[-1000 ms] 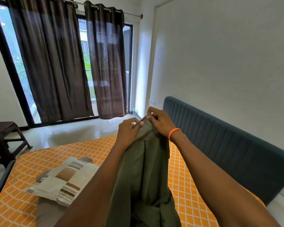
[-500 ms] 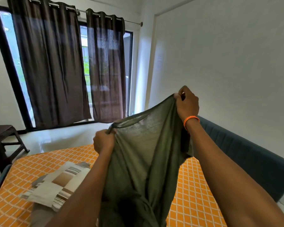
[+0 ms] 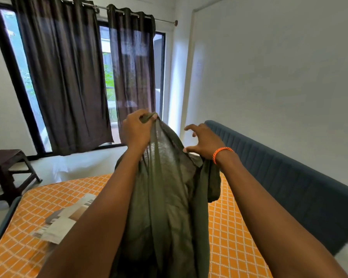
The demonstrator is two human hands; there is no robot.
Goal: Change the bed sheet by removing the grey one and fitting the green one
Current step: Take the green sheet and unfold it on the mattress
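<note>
Unfolding tip: left hand [image 3: 136, 130] pinches the green sheet [image 3: 169, 197] high; right hand [image 3: 204, 142], fingers spread, should grab a far edge.

Left hand [image 3: 136, 130] pinches the raised edge of the green sheet [image 3: 165, 197], which hangs over the orange checked mattress [image 3: 235, 233]. Right hand [image 3: 204, 140], fingers spread, touches the sheet's fold with the thumb. A striped pillow [image 3: 66, 217] lies on the mattress.
</note>
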